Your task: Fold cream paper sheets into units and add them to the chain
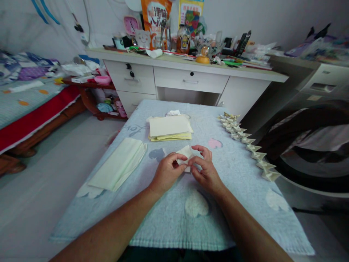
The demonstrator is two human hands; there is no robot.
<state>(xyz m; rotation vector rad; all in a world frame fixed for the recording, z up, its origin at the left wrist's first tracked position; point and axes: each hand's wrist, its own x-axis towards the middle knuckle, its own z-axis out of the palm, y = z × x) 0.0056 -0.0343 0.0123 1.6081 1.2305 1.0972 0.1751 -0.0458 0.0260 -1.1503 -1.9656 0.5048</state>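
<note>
Over the middle of the cloth-covered table, a small folded piece of pale paper (185, 151) is held between my two hands. My left hand (169, 168) pinches its left side with thumb and forefinger. On the right side, the thumb and forefinger of my right hand (205, 168) close on the paper's edge, while its other fingers are curled and raised. The fingers cover part of the folds. Beyond my hands lies a stack of cream and yellow paper sheets (171, 126). Left of them rests a pile of long pale folded sheets (117, 163).
A row of several folded paper pieces (253, 148) runs along the table's right side. The light blue tablecloth (169, 222) has heart patterns. Behind stands a white desk (191, 76) crowded with jars and bags. A front-loading washing machine (313, 120) is at right, a bed (35, 98) at left.
</note>
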